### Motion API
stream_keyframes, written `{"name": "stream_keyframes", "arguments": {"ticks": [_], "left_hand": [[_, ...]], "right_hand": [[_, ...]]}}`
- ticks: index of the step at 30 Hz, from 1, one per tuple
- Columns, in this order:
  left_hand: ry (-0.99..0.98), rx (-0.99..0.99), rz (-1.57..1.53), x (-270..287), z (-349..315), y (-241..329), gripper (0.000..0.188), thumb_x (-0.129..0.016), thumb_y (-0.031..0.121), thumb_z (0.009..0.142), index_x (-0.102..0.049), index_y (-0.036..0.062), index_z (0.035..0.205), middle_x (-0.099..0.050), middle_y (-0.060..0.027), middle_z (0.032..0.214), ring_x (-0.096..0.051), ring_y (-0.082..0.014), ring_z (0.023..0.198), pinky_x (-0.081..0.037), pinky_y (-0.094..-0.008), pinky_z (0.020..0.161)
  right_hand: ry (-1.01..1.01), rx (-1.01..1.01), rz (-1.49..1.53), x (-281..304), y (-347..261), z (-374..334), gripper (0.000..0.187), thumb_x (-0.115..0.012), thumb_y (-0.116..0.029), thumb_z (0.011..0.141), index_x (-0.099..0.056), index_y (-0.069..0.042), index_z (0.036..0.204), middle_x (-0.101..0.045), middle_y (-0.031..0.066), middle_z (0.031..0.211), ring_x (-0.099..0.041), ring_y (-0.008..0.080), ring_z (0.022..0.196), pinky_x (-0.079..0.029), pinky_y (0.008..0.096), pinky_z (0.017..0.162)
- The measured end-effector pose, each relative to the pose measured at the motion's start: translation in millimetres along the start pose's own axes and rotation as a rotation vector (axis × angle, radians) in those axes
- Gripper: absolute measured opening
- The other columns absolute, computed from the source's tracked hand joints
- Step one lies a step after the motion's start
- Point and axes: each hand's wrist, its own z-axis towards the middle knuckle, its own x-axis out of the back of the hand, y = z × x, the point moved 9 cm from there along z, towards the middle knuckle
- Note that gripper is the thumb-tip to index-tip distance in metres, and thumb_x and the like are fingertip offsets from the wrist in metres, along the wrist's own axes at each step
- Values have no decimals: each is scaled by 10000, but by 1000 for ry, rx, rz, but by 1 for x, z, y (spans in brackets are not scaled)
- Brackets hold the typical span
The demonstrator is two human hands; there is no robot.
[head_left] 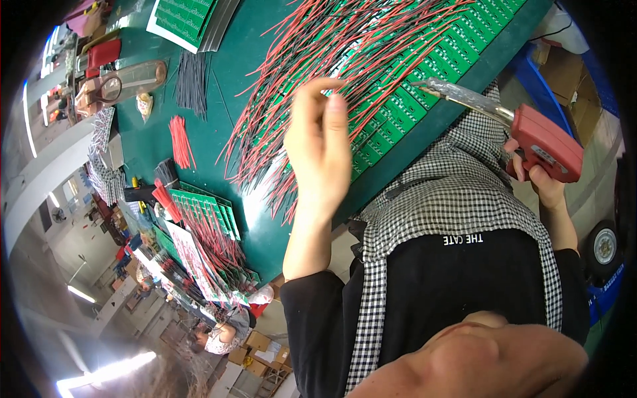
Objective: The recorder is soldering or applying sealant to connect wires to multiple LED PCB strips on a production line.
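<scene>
My left hand [320, 149] is raised over the near side of a spread of red and black wires [285, 99]. Its fingers are curled, with thumb and forefinger tips close together; whatever is between them cannot be made out. In my right hand [547, 189] is a red soldering gun [547, 142], gripped by its handle. The gun's metal barrel [474, 101] points left, and its tip is above the edge of the green circuit board panels [405, 109]. Those panels lie in a row under the wires along the table's near edge.
On the green table [219, 139] lie a black wire bundle [192, 83], a red wire bundle [180, 141] and a board stack [192, 23]. Wired boards [209, 212] are piled at the left. Blue crates [537, 83] stand at the right. Another person [222, 335] is in the background.
</scene>
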Motion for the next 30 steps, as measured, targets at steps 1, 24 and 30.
{"name": "stream_keyframes", "arguments": {"ticks": [1,24,30], "left_hand": [[-36,1,-179,3,4,-8,186,-470,61,836,-480,33,1019,-446,26,724,-365,-20,626,-273,-157,526],[-180,-135,535,-4,-34,-13,70,-596,69,722,-598,47,789,-532,-68,746,-558,-244,613,-450,-324,551],[-185,-109,532,-9,-25,-14,89,-610,18,692,-600,13,780,-536,-83,728,-554,-200,631,-443,-278,582]], "right_hand": [[-2,0,2,0,0,-1,575,-592,-243,774,-352,43,1212,-524,217,999,-430,90,525,-376,202,476],[-9,75,-39,-5,3,-1,540,-569,-233,788,-361,54,1194,-524,203,998,-425,86,527,-360,199,463],[22,42,-92,3,-7,-7,582,-584,-256,781,-339,40,1219,-512,205,1018,-432,94,543,-363,194,471]]}}
